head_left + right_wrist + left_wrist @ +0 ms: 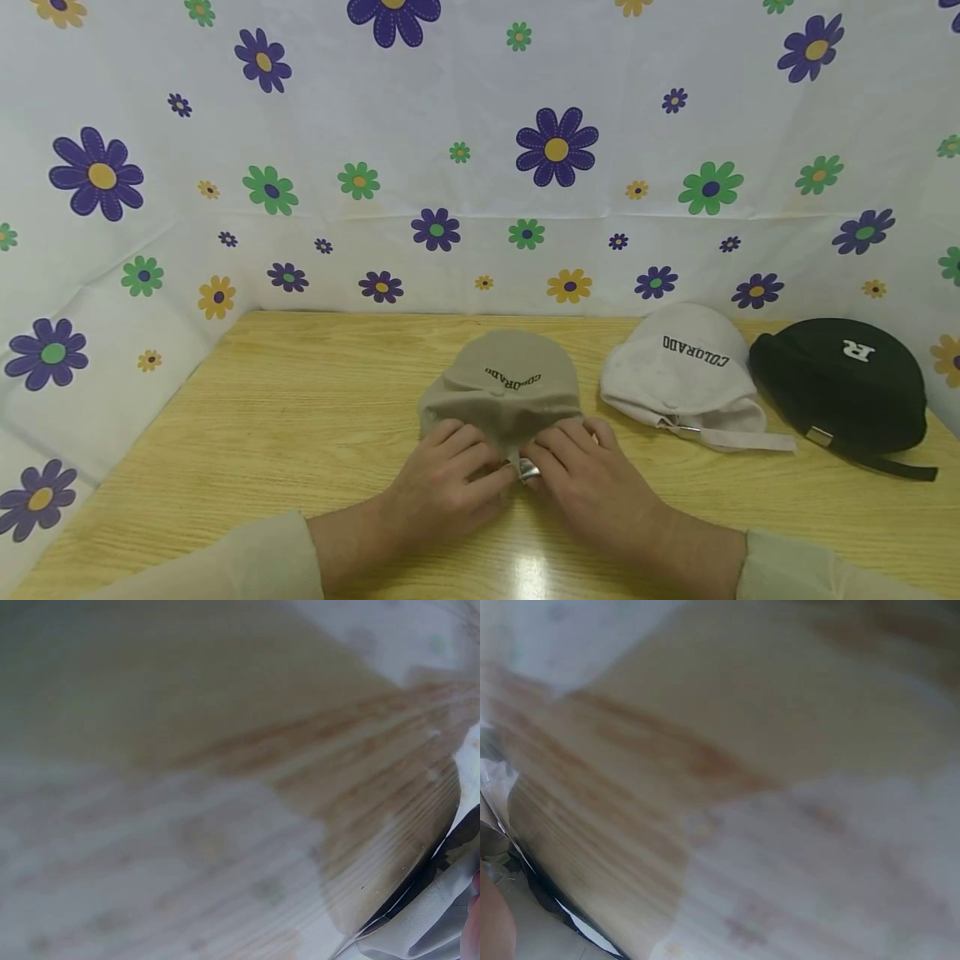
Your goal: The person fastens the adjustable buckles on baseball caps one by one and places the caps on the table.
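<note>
A khaki baseball cap (525, 354) with dark "COLORADO" lettering sits at the middle of the table in the head view, its back edge toward me. My left hand (450, 479) grips the cap's strap end with curled fingers, left of a shiny metal buckle (529, 470). On the other side of that buckle, my right hand (588, 471) pinches the strap and the cap's lower edge. Both hands cover most of the strap. The wrist views are blurred and show neither fingers nor the buckle.
To the right lie a pale "COLORADO" cap (678, 367) and a black cap (840, 383) with a white R, their straps trailing toward me. All stand on a wooden table (300, 400). Behind it hangs a white flowered cloth (450, 100).
</note>
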A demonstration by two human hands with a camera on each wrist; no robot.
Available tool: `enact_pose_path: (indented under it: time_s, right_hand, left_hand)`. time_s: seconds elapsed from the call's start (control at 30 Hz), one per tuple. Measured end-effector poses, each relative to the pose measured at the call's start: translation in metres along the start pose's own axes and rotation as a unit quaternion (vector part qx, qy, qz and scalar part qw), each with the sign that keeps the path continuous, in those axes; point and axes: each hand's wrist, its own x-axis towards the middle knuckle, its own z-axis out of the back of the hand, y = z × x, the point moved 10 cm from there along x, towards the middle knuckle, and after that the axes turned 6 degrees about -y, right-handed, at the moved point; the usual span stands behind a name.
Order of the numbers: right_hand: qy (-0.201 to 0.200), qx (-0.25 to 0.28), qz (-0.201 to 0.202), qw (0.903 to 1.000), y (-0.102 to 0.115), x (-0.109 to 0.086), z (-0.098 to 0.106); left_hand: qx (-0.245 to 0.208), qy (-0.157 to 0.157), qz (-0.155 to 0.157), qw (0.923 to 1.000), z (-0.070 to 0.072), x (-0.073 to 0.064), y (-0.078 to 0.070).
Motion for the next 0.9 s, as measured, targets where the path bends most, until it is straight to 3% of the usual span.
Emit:
enact_pose_path:
  time_s: [0.5,0.9]
  right_hand:
    - [0.007,-0.007,-0.010,0.9999,-0.0034,-0.0010,-0.0022]
    - [0.013,0.009,-0.010,0.9998,-0.0025,-0.0015,-0.0035]
  left_hand:
    - [0.005,-0.013,0.008,0.9999,0.0033,0.0013,0.0015]
    - [0.005,-0.033,-0.005,0.9994,0.0049,0.0033,-0.0003]
